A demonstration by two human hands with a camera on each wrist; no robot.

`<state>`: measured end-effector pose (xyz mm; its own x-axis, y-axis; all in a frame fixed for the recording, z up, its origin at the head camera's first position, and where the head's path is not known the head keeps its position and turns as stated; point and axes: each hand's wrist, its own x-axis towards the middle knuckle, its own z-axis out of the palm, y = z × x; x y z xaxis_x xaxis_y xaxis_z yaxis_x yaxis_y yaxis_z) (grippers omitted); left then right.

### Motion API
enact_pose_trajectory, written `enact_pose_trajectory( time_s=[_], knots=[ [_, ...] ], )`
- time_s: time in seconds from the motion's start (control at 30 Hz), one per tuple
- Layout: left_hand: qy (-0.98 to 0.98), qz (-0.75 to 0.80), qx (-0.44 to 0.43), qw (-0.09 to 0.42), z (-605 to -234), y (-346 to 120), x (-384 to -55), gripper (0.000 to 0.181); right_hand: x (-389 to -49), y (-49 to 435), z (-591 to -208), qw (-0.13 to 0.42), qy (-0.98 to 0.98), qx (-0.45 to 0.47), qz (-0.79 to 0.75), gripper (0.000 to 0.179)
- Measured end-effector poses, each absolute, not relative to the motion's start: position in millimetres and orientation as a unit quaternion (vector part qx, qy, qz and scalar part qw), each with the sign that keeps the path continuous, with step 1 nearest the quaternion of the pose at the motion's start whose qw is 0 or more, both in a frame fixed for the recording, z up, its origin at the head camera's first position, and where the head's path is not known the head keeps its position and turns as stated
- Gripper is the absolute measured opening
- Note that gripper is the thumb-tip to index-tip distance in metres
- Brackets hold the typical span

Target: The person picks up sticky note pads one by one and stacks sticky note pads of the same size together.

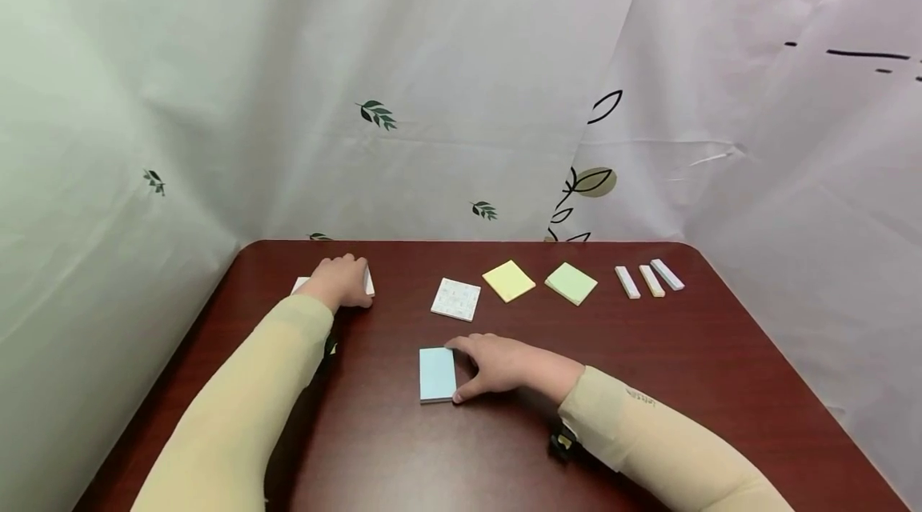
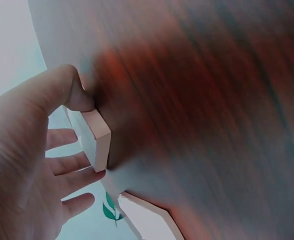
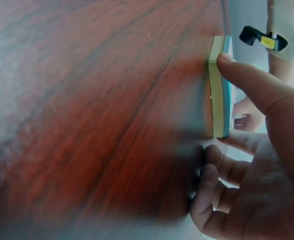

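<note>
The table bears several paper pads. Near its far left corner, the left hand pinches a white pad between thumb and fingers, with another white pad just beside it. The right hand, thumb and forefinger wide apart, holds a blue pad by its near and far edges in mid-table (a yellow layer shows beneath the blue). Behind lie patterned, yellow and green squares and three narrow strips.

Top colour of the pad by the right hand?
The pad is light blue on top, clearest in the head view.
</note>
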<state>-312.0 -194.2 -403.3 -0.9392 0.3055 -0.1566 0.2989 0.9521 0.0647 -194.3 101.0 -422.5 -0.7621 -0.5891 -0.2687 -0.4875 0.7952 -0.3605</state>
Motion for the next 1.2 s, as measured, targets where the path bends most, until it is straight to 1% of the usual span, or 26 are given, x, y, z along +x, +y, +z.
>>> enact_pose_trajectory(
  time_s=[0.13,0.23,0.37,0.43,0.53,0.7,0.93,1.07,1.2],
  knots=[
    [0.982,0.009,0.163,0.095,-404.0,-192.7,-305.2,0.073,-195.3,101.5,-423.8,0.188,0.929,-0.289,-0.136,0.078],
    [0.979,-0.004,0.179,0.095,-407.1,-192.0,-299.3,0.075,-195.8,102.4,-424.5,0.187,0.928,-0.291,-0.137,0.078],
    [0.973,-0.017,0.213,0.082,-412.2,-190.1,-286.6,0.075,-195.9,103.6,-424.1,0.184,0.925,-0.301,-0.142,0.079],
    [0.971,-0.017,0.226,0.077,-413.7,-188.3,-277.2,0.075,-195.7,104.0,-423.7,0.182,0.924,-0.305,-0.144,0.079],
    [0.967,-0.017,0.245,0.066,-415.2,-186.4,-262.1,0.071,-195.4,104.1,-423.2,0.182,0.923,-0.306,-0.146,0.08],
    [0.963,-0.016,0.263,0.061,-414.0,-182.7,-234.9,0.066,-195.2,104.0,-422.6,0.18,0.923,-0.306,-0.148,0.079],
    [0.958,-0.006,0.282,0.053,-417.1,-177.0,-197.0,0.062,-190.9,105.3,-425.2,0.184,0.921,-0.308,-0.152,0.077],
    [0.956,-0.004,0.289,0.054,-416.5,-171.5,-177.5,0.063,-189.9,105.2,-425.3,0.182,0.921,-0.308,-0.155,0.077],
    [0.957,-0.005,0.284,0.066,-413.4,-164.1,-161.7,0.066,-190.4,105.2,-423.8,0.177,0.921,-0.31,-0.156,0.076]
  ],
)
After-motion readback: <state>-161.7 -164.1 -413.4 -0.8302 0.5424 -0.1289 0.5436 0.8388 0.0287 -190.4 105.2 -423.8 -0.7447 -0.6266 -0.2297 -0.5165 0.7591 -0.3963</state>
